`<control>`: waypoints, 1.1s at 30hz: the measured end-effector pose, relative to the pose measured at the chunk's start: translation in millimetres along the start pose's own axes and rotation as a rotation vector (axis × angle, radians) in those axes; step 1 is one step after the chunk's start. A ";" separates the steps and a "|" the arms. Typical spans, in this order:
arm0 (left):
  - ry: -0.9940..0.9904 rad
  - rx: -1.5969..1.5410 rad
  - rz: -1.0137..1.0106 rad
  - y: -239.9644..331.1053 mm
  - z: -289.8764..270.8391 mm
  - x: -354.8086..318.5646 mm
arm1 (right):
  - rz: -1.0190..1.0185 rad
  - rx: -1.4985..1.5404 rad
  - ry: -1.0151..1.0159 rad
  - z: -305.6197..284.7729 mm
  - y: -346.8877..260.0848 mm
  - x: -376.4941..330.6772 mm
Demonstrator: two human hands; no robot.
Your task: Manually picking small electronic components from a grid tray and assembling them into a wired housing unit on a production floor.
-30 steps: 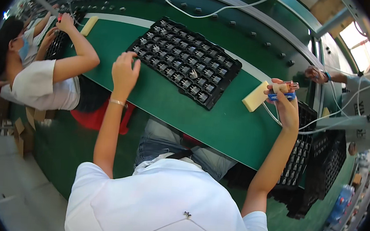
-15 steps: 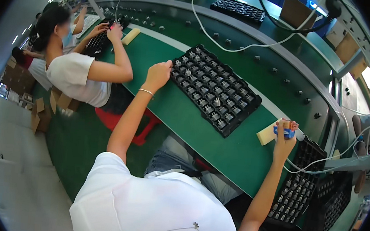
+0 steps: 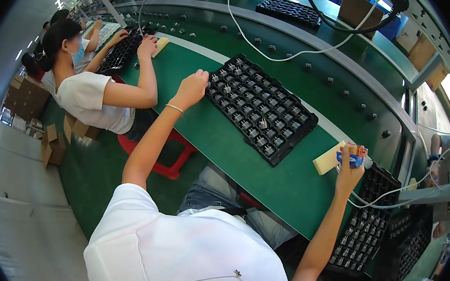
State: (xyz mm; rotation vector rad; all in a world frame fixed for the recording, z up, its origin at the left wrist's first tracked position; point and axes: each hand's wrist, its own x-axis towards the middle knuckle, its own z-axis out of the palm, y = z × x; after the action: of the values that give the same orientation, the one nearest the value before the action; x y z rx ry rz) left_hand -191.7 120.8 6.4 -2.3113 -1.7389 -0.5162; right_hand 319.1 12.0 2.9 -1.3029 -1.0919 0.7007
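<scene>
Factory workshop, conveyor (image 3: 315, 88), parts tray (image 3: 288, 147), co-worker (image 3: 87, 92)

Looks down and forward from the person's head, through the left of two fisheye cameras. Shows the white shirt (image 3: 194, 250) very near, along the lower edge, with the left hand (image 3: 192, 88) and right hand (image 3: 347, 176) farther out over the green surface (image 3: 264, 181). Spans wide, bending straight edges and catching a co-worker (image 3: 85, 93) beyond at left.
</scene>
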 end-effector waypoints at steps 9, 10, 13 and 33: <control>-0.052 -1.276 -0.454 69.1 -12.8 9.5 | 0.015 0.020 -0.011 4.7 -5.8 -2.4; -0.056 -1.502 -0.502 88.5 -12.3 12.7 | 0.037 0.030 -0.033 4.0 -4.5 -3.3; -0.179 -2.040 -0.519 155.7 -13.1 17.2 | -0.028 0.040 -0.045 3.3 -0.3 -6.7; -0.668 -1.725 -0.234 313.1 0.5 2.4 | 0.228 0.259 -0.183 5.8 -9.4 -16.8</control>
State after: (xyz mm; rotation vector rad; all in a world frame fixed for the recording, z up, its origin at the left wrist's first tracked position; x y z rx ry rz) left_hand 108.7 33.6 21.6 -3.5567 -2.1967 -2.1792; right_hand 306.1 -2.6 7.6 -1.1654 -0.9671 1.1127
